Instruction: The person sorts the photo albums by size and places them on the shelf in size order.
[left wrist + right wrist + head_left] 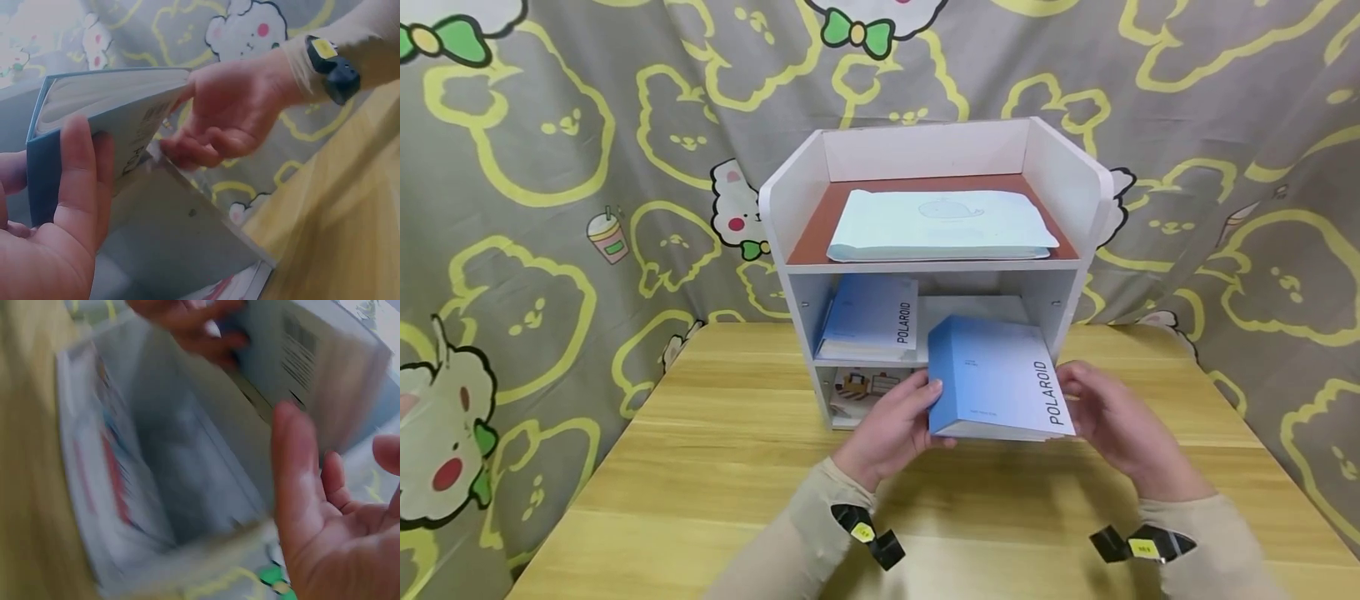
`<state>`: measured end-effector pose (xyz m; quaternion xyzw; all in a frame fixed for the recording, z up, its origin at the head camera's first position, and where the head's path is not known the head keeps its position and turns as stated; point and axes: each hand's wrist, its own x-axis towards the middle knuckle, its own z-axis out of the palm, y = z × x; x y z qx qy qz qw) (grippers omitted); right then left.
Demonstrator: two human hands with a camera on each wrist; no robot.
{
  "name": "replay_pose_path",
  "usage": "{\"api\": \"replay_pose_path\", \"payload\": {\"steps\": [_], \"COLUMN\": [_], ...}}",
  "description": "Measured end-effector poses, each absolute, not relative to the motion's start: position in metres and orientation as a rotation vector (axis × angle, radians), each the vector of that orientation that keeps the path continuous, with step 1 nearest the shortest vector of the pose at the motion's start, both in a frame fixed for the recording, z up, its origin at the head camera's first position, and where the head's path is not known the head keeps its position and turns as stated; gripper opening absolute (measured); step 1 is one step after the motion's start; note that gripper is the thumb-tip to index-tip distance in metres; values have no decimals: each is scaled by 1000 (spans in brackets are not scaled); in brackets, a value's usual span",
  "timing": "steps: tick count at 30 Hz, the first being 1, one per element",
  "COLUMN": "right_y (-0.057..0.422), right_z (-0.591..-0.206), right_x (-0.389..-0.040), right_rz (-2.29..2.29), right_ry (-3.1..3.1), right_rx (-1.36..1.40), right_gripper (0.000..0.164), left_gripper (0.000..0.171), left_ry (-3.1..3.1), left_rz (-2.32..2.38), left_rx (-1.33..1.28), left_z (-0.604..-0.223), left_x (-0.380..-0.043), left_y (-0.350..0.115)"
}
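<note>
A thick blue-and-white photo album (pixel 992 375) marked POLAROID is held tilted in front of the shelf unit. My left hand (pixel 891 425) grips it by the spine, thumb on the cover and fingers beneath, as the left wrist view shows with the fingers (pixel 78 169) under the album (pixel 112 103). Beside the album's right edge is my right hand (pixel 1112 425), its fingers loosely bent; whether it touches the edge is hard to tell. In the right wrist view the album's barcoded back (pixel 300 356) appears above the right hand (pixel 337 531), blurred.
A small white shelf unit (pixel 1093 192) stands on the wooden table (pixel 730 400). A second POLAROID album (pixel 872 312) lies on its middle shelf at left. Up top is a pale whale-printed packet (pixel 947 221); printed items (pixel 865 383) sit below. Patterned curtain (pixel 625 150) hangs behind.
</note>
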<state>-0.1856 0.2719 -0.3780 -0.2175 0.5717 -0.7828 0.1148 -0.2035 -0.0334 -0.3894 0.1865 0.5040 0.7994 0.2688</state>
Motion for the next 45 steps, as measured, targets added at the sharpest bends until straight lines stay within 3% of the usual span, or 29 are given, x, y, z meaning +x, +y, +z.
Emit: {"api": "replay_pose_path", "payload": {"steps": [6,11,19,33,45], "right_y": [284,267,231,200,203], "right_z": [-350,-324,-314,-334,-340], "right_x": [-169,-141,-103,-114,-130], "right_rz": [-2129,-1817,-1309,-1154,-1248], "right_ry": [2385,2769,2732,2779,2813], "right_rx": [-533,-758,-1304,-1340,-1281], "right_gripper": [26,19,48,52,55], "left_gripper": [51,53,54,51,36], "left_ry": [1395,1392,1401,1454,1381], "left_rz": [2145,2147,2144,2130,2112], "left_rx": [483,488,495,499,561], "left_z": [-388,-386,-386,-386,-385], "left_x": [-205,-205,-206,-206,-204], "left_y": [-37,-39,-35,-35,-35]}}
